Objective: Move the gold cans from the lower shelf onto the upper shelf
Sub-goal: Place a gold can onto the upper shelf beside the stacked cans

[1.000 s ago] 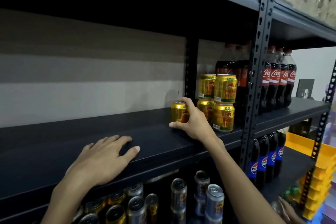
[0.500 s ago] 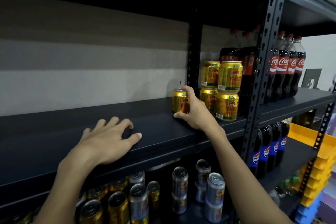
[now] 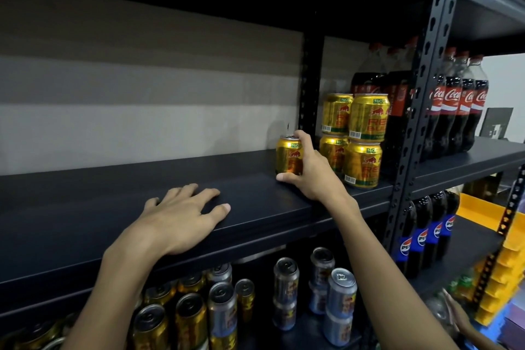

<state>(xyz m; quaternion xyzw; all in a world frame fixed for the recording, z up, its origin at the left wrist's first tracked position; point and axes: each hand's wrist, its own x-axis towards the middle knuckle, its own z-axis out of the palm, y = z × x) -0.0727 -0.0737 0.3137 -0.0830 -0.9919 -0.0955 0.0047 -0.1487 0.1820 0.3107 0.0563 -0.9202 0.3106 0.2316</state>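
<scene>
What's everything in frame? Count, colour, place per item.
stacked gold cans: 4, gold, two high, upper shelf
held gold can: 1, gold, upper shelf, left of stacked gold cans
cola bottles: several, red labels, right of stacked gold cans
Pepsi bottles: several, blue labels, below cola bottles
lower gold cans: several, gold, lower shelf left
silver cans: several, silver, lower shelf centre
yellow bins: several, yellow, far right
left hand: flat on upper shelf edge
right hand: grips held gold can

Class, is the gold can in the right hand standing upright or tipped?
Upright: the gold can stands on the upper shelf, top up, right hand gripping it.
</scene>
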